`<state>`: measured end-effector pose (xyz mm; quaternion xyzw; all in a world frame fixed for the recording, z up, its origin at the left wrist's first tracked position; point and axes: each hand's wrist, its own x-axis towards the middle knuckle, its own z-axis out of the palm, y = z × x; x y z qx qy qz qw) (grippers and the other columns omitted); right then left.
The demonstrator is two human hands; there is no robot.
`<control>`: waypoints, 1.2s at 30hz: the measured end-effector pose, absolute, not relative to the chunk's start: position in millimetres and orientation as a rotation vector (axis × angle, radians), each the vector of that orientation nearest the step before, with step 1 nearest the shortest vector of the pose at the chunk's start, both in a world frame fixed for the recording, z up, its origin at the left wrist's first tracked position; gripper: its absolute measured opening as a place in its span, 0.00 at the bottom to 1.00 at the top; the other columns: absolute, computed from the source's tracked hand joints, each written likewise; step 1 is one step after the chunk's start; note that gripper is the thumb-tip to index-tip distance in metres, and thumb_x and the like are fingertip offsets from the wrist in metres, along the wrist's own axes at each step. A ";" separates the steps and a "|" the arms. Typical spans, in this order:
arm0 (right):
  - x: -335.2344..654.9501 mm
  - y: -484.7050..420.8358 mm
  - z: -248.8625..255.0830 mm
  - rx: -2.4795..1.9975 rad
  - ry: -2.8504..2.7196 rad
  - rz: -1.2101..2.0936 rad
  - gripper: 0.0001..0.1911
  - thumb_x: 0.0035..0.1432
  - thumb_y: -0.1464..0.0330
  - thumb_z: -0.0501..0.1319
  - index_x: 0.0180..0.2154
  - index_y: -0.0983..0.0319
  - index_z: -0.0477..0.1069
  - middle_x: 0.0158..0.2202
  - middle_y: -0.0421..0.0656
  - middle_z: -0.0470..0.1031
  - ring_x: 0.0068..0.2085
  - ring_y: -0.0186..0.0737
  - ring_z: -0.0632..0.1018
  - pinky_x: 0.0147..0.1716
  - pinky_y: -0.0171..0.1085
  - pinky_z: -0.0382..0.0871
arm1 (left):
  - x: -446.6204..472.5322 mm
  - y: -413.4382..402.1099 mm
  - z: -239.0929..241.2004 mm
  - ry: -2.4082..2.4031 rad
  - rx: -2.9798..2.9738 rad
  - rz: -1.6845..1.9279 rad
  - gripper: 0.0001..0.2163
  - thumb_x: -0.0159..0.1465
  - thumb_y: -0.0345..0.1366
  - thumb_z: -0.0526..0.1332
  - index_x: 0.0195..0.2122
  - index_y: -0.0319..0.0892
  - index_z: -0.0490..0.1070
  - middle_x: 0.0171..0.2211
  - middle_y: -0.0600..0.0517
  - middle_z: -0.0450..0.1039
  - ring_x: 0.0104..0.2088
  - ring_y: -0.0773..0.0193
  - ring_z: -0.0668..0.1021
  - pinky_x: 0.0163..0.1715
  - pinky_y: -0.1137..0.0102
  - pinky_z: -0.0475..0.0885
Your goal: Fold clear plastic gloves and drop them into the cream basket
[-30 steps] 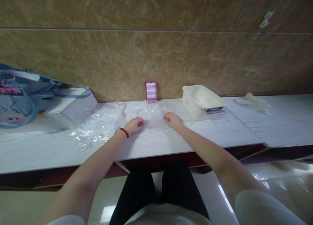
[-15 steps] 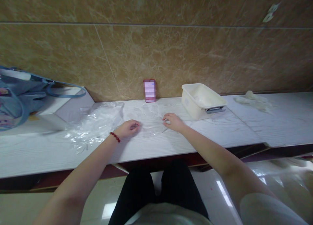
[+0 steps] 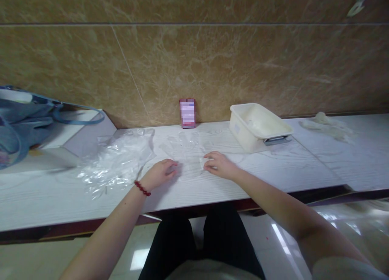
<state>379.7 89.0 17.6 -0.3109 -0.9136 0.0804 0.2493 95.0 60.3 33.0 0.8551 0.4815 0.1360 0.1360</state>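
Note:
A thin, clear plastic piece lies flat on the white table between my hands; its faint outline does not show whether it is a bag or a glove. At its left edge is my left hand, wearing a red bead bracelet, fingers bent and thumb apart from the forefinger. On the opposite edge rest the fingertips of my right hand, also bent, with a gap between thumb and fingers. A loose heap of clear plastic spreads to the left of my left hand.
A cream plastic tub with a grey handle stands back right. Against the wall leans a phone. Crumpled pale gloves or film lie far right. A white box and a blue bag are at left.
The view has shifted slightly, so table and hands appear lower. Both hands stay beside the clear plastic piece, the right hand's thumb and fingers showing a wider gap.

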 end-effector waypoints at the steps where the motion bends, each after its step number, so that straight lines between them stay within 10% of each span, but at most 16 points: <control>1: 379.9 86.8 18.8 -0.857 -2.494 0.240 0.08 0.54 0.67 0.56 0.30 0.60 0.74 0.43 0.47 0.69 0.46 0.40 0.68 0.46 0.43 0.61 | 100.3 54.8 31.8 1.429 2.485 0.398 0.15 0.58 0.40 0.52 0.43 0.40 0.68 0.43 0.46 0.70 0.43 0.60 0.71 0.46 0.66 0.64; 11: 383.7 138.3 34.9 -1.725 -2.313 0.321 0.25 0.53 0.54 0.53 0.48 0.62 0.65 0.46 0.51 0.68 0.48 0.45 0.68 0.48 0.42 0.58 | 111.3 37.8 24.3 1.694 2.270 0.604 0.15 0.59 0.40 0.51 0.43 0.39 0.67 0.42 0.46 0.70 0.44 0.60 0.71 0.46 0.65 0.65; 36: 364.0 171.7 13.8 -1.862 -2.143 0.170 0.09 0.54 0.68 0.52 0.31 0.63 0.69 0.35 0.47 0.71 0.42 0.40 0.70 0.45 0.36 0.57 | 184.8 99.8 27.4 1.300 2.548 0.006 0.25 0.59 0.47 0.50 0.56 0.44 0.54 0.60 0.46 0.48 0.59 0.51 0.51 0.54 0.49 0.47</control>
